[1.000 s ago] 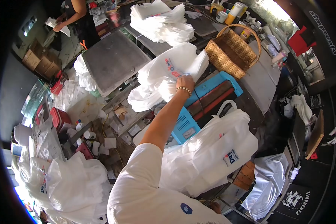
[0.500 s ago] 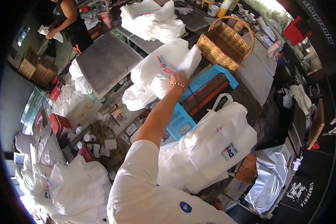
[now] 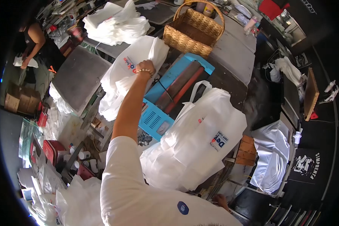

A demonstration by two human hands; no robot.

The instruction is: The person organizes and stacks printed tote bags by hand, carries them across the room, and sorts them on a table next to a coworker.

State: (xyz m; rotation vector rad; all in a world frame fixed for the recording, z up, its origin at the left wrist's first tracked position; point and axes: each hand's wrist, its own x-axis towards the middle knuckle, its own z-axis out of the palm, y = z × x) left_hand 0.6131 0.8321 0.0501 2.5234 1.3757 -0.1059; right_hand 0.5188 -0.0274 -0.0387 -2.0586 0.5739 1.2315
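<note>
My left hand [image 3: 145,68], with a beaded bracelet at the wrist, is closed on the upper part of a white printed bag [image 3: 118,69] in a pile of bags. That pile lies left of a blue machine [image 3: 151,119] with long rollers. Nearer my body, a thick stack of white printed bags [image 3: 192,150] with a loop handle rests across the machine's near side. My right hand [image 3: 220,200] is low beside my shirt, partly hidden, and its fingers are too unclear to read.
A wicker basket [image 3: 194,32] stands beyond the machine. Another white bag pile [image 3: 116,24] lies at the back, and more bags [image 3: 79,203] sit lower left. A grey board [image 3: 81,77] is at left. Another person [image 3: 37,41] holds something white farther off.
The view has shifted, so most things appear farther left and the far ones higher. My left hand stays on the bag pile, its fingers now closed on the bag's upper part.
</note>
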